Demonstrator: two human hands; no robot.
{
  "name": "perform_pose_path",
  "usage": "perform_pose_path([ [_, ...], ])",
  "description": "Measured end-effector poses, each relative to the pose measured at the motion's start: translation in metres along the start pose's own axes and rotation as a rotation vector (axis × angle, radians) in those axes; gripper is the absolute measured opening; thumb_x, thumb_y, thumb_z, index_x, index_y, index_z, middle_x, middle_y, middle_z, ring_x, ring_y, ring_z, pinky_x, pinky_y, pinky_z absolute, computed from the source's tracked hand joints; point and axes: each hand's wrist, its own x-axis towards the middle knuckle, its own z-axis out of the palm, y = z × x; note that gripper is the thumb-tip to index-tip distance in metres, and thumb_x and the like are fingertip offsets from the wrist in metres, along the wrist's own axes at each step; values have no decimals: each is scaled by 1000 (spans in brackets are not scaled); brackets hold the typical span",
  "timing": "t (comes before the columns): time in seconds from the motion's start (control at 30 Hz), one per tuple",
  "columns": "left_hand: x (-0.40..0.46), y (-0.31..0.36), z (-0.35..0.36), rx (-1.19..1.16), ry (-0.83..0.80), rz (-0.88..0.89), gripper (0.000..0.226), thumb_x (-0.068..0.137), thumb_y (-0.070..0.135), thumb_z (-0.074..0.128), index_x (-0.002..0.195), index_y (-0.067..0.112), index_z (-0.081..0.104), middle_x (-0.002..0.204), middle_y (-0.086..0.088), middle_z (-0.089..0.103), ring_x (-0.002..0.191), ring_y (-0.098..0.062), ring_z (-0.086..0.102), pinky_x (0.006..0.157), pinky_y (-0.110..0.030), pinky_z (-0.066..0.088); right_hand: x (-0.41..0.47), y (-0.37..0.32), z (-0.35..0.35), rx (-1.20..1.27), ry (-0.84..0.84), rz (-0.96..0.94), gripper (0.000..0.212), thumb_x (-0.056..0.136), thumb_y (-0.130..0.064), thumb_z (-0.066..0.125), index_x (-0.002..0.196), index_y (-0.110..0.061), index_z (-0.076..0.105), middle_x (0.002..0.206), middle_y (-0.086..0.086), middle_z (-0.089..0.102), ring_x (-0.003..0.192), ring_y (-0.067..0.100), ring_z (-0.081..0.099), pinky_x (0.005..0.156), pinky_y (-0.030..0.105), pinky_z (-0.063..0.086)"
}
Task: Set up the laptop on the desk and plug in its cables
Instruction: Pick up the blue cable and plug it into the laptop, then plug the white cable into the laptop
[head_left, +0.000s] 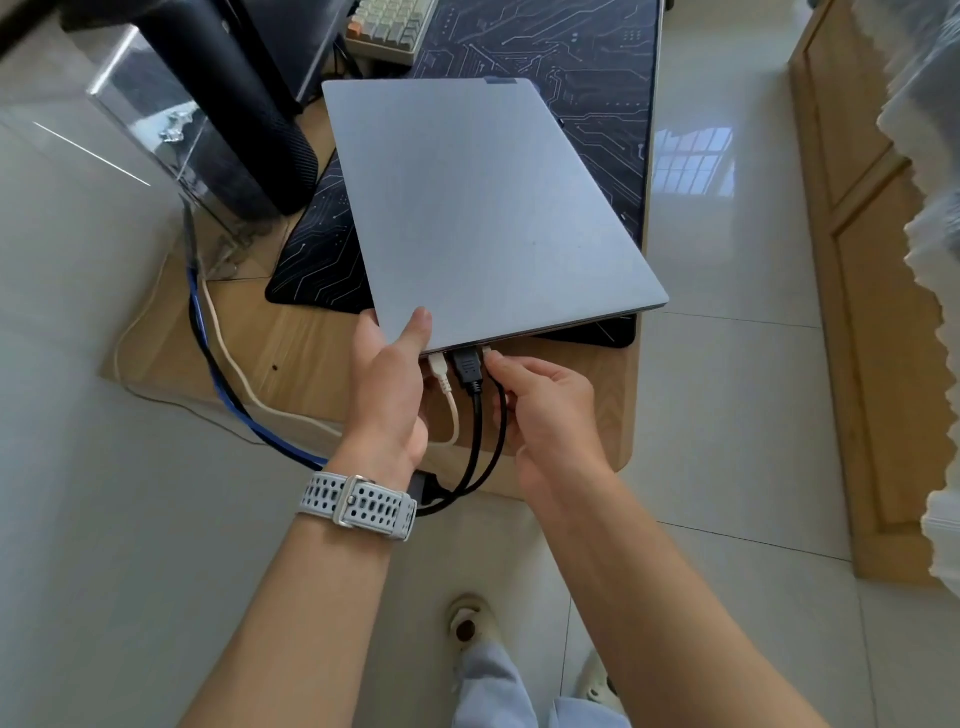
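A closed grey laptop (478, 208) lies on a black circuit-patterned desk mat (587, 67) on the wooden desk (291, 358). My left hand (389, 384) grips the laptop's near left corner, thumb on the lid. A white cable plug (440, 370) and a wide black plug (467, 366) sit in the laptop's near edge. My right hand (545, 410) pinches a small plug (488, 354) of a thin black cable (501, 415) at the port just right of the black plug.
A black computer tower (228, 114) and a clear case (171, 130) stand at the left. A keyboard (389, 26) lies at the far end. Blue, black and white cables (218, 358) trail off the desk's left edge. Tiled floor and a wooden door (857, 260) are on the right.
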Motion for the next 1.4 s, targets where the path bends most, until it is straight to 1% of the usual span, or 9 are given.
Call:
perform_pose_path([
  [0.23,1,-2,0,-3,-10,9,22,96,13,54,116,22,57,117,-5,68,109,-24,65,98,-50,50,3,-1,-2,24,-11,0,10,83,-16,74,86,-6,76,80,6,74,80,18,65,92,42,52],
  [0.4,1,-2,0,-9,-21,5,24,97,12,53,117,24,57,118,-4,68,111,-24,64,100,-50,48,8,-2,-2,39,19,19,15,82,-14,74,90,-2,73,89,15,74,95,32,68,93,43,52],
  [0.63,3,2,-2,-6,-45,-23,22,96,10,53,111,25,58,112,-4,70,105,-22,67,96,-48,52,7,-12,3,30,41,77,16,81,-8,73,94,3,71,93,19,74,102,37,67,97,52,50],
  [0.87,8,-1,-5,8,-45,-41,25,95,11,55,118,21,57,116,-2,69,109,-20,65,99,-44,50,4,-19,8,-63,77,107,14,80,-8,73,91,0,72,91,18,74,94,33,69,93,55,52],
  [1.1,6,4,-5,70,-42,-105,17,96,18,55,107,31,54,114,5,65,108,-13,61,91,-30,46,-7,-36,15,-99,63,190,9,88,-3,62,92,3,69,81,18,73,78,34,70,86,59,54],
  [1.17,4,6,-6,91,-58,-124,16,97,19,54,109,30,54,115,6,65,108,-12,60,91,-30,46,-13,-37,16,-166,36,181,12,89,-7,61,92,1,69,87,20,74,85,37,71,87,60,53],
  [1.23,2,10,-8,113,-72,-149,17,97,20,53,111,29,53,116,7,64,110,-13,60,91,-30,45,-16,-34,12,-359,33,111,20,83,-24,67,86,-5,73,91,21,74,94,41,69,88,62,52],
  [1.37,-6,27,-16,157,-146,-223,19,98,23,52,117,21,49,125,0,61,117,-17,56,101,-36,44,1,-29,-8,-584,29,52,76,42,-68,80,95,-15,67,94,10,73,93,33,69,86,54,55],
  [1.4,-7,34,-22,178,-158,-223,21,98,26,52,117,20,47,125,-1,60,115,-18,56,99,-38,45,-19,-52,4,-623,50,10,76,50,-66,80,102,-15,59,99,7,70,95,28,67,88,50,54],
])
